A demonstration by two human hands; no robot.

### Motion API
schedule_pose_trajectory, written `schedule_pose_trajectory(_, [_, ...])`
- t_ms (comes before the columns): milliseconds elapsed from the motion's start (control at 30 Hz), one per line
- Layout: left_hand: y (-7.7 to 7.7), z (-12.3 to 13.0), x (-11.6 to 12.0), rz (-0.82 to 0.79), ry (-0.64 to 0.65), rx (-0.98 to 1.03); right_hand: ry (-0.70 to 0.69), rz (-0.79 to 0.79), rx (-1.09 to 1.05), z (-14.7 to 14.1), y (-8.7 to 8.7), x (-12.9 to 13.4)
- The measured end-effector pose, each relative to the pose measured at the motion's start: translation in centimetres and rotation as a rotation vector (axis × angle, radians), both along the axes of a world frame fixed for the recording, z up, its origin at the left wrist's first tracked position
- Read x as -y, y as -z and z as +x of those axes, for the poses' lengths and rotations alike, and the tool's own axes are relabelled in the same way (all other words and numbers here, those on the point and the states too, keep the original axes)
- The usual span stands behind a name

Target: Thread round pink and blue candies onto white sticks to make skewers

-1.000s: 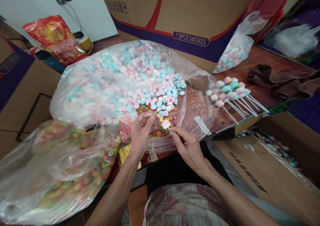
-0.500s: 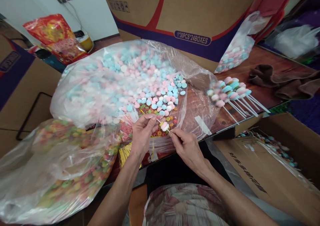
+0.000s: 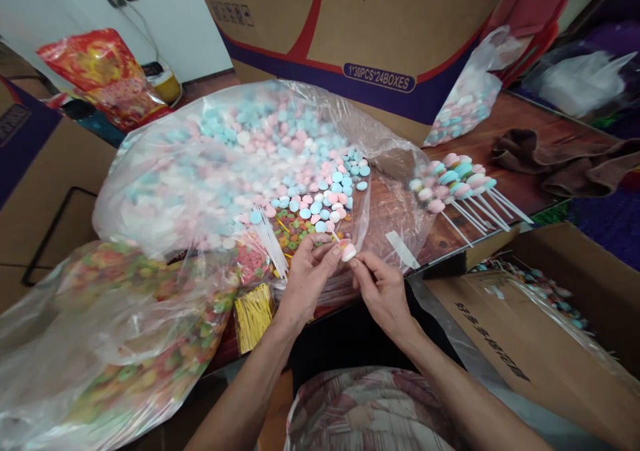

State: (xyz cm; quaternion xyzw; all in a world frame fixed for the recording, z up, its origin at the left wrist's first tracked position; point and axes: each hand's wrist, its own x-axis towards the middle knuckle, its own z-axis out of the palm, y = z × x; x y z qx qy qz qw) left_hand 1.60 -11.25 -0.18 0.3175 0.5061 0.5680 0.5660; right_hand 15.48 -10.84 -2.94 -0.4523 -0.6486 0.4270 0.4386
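Observation:
Between my two hands is a marshmallow stick point(image 3: 347, 251), a thin white stick with pink and white marshmallow and a bit of yellow on it. My left hand point(image 3: 311, 274) pinches it from the left, thumb and fingers closed against the marshmallow. The fingertips of my right hand point(image 3: 384, 290) are closed at its lower right side; the stick's end is hidden there. Just behind lie loose blue, pink and white marshmallows point(image 3: 337, 188) spilling from a big clear bag point(image 3: 165, 171). Ring-shaped gummies point(image 3: 295, 228) and white sticks point(image 3: 271, 241) lie beside my left hand.
Several filled marshmallow sticks point(image 3: 463, 178) lie on the table's right. A packet of gold ties point(image 3: 254, 318) is near the front edge. A bag of gummy rings point(image 3: 145, 344) fills the left. An open carton point(image 3: 493, 338) stands at right; a large carton point(image 3: 320, 44) stands behind.
Both hands have shifted slightly right with the marshmallow stick. My left fingers have moved up against the marshmallow, and my right fingers are closer to it. The white sticks and gold ties are more uncovered.

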Motion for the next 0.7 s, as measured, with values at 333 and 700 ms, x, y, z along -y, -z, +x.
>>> schedule_pose_trajectory(333, [1.5,-3.0,-4.6,0.173,0.008,-1.471,0.12,0.05,0.118,1.7,0.7,-1.4])
schedule_pose_trajectory(700, [1.9,-6.8,-4.6,0.124,-0.058,-1.036,0.093,0.069,0.107,1.6,1.3,-1.4])
